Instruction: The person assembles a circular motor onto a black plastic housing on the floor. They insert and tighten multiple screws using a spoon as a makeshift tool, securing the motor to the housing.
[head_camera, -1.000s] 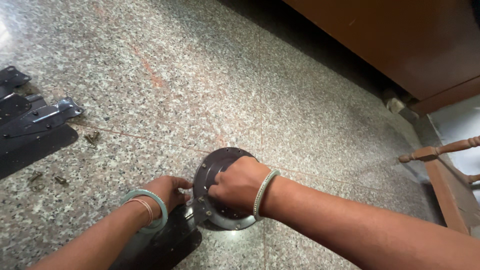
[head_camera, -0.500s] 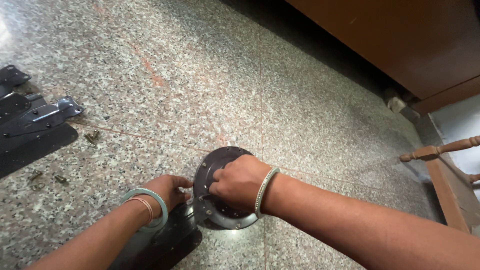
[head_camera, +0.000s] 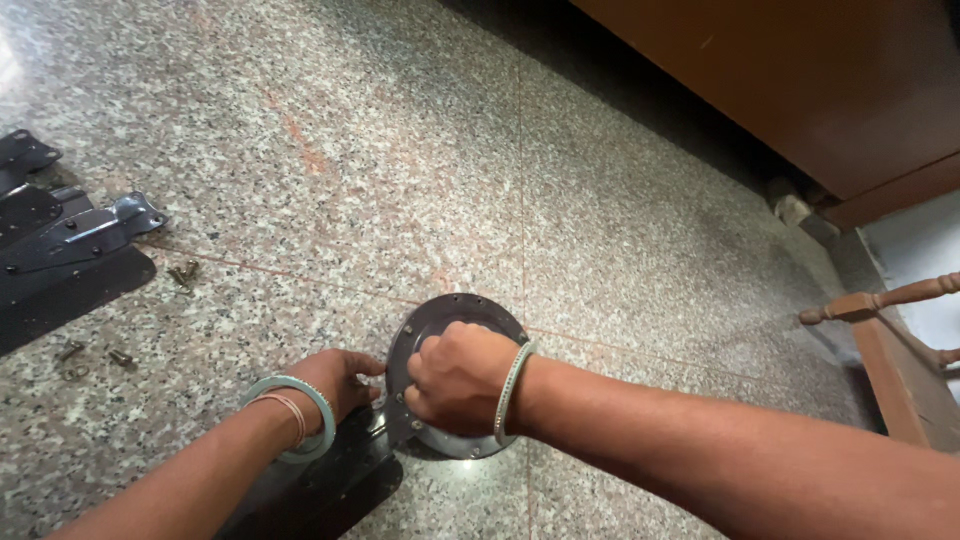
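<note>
A round dark metal plate (head_camera: 446, 312) with small holes around its rim lies on the speckled granite floor. My right hand (head_camera: 455, 378) is closed in a fist on top of it, covering its middle; what it grips is hidden. My left hand (head_camera: 335, 380), wearing bangles at the wrist, presses against the plate's left edge where a dark flat blade (head_camera: 320, 482) joins it. The fingertips of that hand are tucked under, out of sight.
Several dark metal blades with brackets (head_camera: 70, 250) lie at the left edge. Loose screws (head_camera: 183, 272) and more screws (head_camera: 95, 354) are scattered near them. A wooden cabinet (head_camera: 820, 80) runs along the top right, and a wooden chair leg (head_camera: 885, 300) sticks in at right.
Both hands stay on the round plate; they have barely shifted.
</note>
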